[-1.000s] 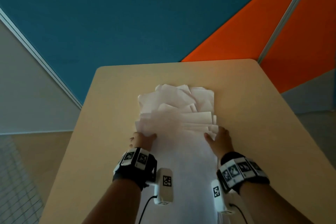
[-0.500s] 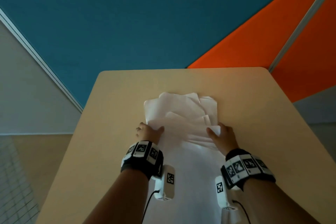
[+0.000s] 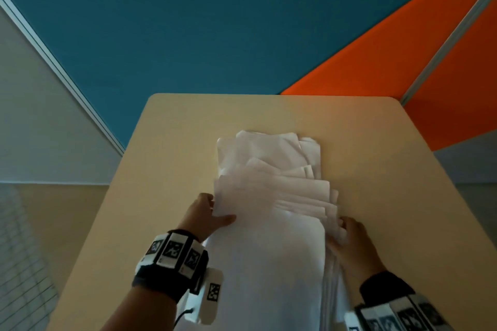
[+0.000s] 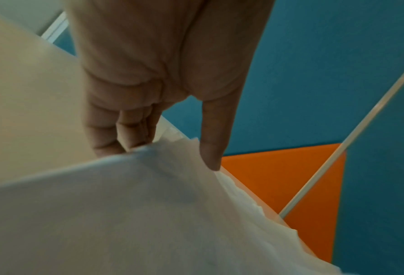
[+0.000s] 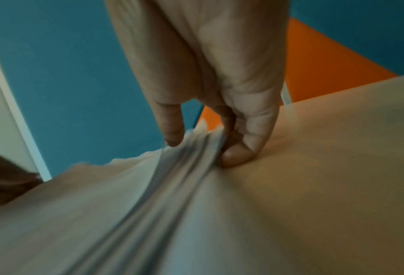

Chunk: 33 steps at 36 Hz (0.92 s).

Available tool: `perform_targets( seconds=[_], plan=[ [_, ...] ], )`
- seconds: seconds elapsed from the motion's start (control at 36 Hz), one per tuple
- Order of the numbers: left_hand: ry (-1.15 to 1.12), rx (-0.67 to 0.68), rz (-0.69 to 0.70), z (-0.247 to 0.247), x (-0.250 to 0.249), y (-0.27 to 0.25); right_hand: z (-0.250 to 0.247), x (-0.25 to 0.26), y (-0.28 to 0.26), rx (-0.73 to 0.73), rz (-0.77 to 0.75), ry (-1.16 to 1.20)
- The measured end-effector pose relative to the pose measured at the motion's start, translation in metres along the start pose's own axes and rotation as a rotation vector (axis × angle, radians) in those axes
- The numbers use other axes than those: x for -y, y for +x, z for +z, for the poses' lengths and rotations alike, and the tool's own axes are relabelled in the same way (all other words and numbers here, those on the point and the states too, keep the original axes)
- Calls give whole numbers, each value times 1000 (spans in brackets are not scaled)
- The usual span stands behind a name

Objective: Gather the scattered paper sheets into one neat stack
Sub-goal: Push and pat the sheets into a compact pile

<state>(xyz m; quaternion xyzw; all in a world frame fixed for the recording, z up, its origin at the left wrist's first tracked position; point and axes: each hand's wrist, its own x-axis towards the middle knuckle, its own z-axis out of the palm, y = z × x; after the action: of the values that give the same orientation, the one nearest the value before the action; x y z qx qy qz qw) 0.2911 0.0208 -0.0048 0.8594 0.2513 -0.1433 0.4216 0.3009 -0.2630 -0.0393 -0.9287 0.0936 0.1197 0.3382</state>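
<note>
A pile of white paper sheets runs from the middle of the tan table toward me, its far sheets fanned unevenly. My left hand grips the pile's left edge. In the left wrist view the thumb lies on top of the paper and the fingers go under it. My right hand grips the right edge. The right wrist view shows its thumb above and curled fingers below several splayed sheet edges.
The table's far edge and rounded corners are in view, with bare tabletop on both sides of the pile. Beyond stand a blue panel, an orange panel and a grey wall at the left.
Both hands have slid back toward me along the pile's sides, the right one further. The near part of the pile now rises closer to the camera.
</note>
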Motion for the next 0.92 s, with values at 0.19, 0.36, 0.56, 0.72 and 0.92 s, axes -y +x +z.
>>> perform_targets(
  seconds=[0.19,0.36,0.56,0.72,0.92],
  plan=[
    [144,-5,-21,18,21,-64,9,-4,-55,63,100,73],
    [150,9,-16,6,34,-71,-20,-18,-65,5,88,-32],
    [165,50,1,24,41,-102,9,-14,-112,98,49,-89],
    [504,198,322,14,67,-139,-16,-32,-121,97,36,-120],
    [1139,415,786,16,117,-178,-5,-55,-190,323,-802,-550]
  ],
)
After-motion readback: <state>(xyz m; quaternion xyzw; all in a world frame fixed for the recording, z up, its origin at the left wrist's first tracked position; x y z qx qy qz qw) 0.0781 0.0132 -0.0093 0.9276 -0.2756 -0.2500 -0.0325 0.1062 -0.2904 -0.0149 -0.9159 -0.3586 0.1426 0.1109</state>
